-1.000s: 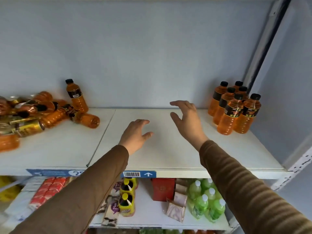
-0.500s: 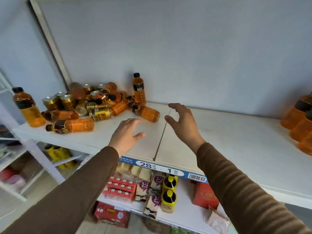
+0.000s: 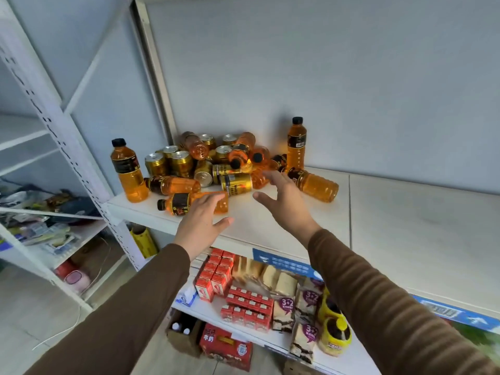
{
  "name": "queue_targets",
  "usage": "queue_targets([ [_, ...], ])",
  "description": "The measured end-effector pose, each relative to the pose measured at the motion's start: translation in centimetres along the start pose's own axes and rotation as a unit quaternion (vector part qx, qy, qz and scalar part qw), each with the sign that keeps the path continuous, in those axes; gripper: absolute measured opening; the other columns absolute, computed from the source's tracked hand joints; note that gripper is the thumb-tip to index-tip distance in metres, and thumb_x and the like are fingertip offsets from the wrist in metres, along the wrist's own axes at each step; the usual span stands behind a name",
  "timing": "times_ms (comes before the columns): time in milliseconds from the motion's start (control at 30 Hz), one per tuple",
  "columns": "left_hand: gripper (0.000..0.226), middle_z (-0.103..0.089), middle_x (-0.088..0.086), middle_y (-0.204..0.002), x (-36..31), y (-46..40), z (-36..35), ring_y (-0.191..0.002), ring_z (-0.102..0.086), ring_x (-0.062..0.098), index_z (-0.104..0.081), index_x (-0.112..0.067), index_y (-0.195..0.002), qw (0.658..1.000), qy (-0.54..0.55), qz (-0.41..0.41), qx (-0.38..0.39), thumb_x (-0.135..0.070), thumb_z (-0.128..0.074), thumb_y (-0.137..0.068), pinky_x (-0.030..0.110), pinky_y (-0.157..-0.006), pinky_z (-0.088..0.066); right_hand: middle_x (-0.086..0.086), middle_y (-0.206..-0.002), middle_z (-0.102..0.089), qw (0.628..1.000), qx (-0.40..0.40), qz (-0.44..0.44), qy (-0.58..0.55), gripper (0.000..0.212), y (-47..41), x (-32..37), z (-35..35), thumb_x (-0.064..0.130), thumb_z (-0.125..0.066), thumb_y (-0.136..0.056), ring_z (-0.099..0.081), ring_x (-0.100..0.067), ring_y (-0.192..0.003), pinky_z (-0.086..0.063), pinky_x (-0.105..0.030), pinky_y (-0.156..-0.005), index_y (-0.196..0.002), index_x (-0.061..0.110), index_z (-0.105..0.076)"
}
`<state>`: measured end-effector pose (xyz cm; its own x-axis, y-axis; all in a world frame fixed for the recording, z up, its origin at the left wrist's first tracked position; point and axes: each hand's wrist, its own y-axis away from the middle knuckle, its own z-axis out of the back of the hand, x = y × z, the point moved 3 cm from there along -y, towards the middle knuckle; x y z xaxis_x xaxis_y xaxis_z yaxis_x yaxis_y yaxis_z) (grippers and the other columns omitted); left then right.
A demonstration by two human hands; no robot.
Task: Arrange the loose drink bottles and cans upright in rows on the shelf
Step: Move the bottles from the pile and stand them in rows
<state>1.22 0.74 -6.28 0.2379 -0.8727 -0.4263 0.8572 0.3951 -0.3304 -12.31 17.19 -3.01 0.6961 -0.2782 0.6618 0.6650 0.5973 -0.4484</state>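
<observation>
White shelf [image 3: 270, 226]; left hand [image 3: 200, 220] and right hand [image 3: 284, 204] spread, empty, near toppled bottles [image 3: 313, 184].

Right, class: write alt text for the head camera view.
Two open hands, left and right, reach toward a jumbled pile of orange bottles and gold cans on a white shelf. Most bottles lie flat; two stand upright.

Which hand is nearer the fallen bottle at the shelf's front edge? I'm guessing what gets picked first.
Left. The left hand has its fingers over the fallen bottle; the right hand hovers apart, to its right.
</observation>
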Motion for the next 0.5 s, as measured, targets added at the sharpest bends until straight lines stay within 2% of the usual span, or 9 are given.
queue_targets([
  [100, 0.058, -0.046, -0.003, -0.146, 4.3, 0.1, 1.9, -0.134, -0.039, 0.020, -0.043, -0.025, -0.144, 1.000, 0.007, 0.001, -0.003, -0.043, -0.063, -0.094, 0.040, -0.107, -0.038, -0.002, -0.132, -0.055, 1.000, 0.019, -0.005, 0.012, 0.055, -1.0, 2.5, -4.3, 0.034, -0.070, -0.089, -0.052, -0.018, -0.118, -0.043, -0.026, -0.090, -0.139, 0.021, -0.050],
  [333, 0.062, -0.046, 0.000, -0.145, 13.2, -0.5, 5.6, -0.133, -0.039, 0.019, -0.042, -0.021, -0.145, 1.000, 0.015, 0.020, -0.018, -0.042, -0.066, -0.092, 0.036, -0.105, -0.037, -0.005, -0.139, -0.051, 0.993, 0.096, -0.001, 0.062, 0.063, -3.6, 6.2, -12.3, 0.030, -0.074, -0.086, -0.044, -0.026, -0.130, -0.040, -0.036, -0.103, -0.142, 0.021, -0.046],
  [500, 0.060, -0.047, 0.000, -0.142, 18.6, -1.4, 6.6, -0.130, -0.042, 0.020, -0.043, -0.020, -0.144, 0.997, 0.043, 0.057, -0.031, -0.041, -0.066, -0.092, 0.039, -0.107, -0.039, -0.001, -0.131, -0.054, 0.976, 0.142, 0.028, 0.162, 0.066, -6.0, 5.9, -16.2, 0.037, -0.077, -0.080, -0.048, -0.023, -0.119, -0.045, -0.039, -0.096, -0.137, 0.025, -0.046],
])
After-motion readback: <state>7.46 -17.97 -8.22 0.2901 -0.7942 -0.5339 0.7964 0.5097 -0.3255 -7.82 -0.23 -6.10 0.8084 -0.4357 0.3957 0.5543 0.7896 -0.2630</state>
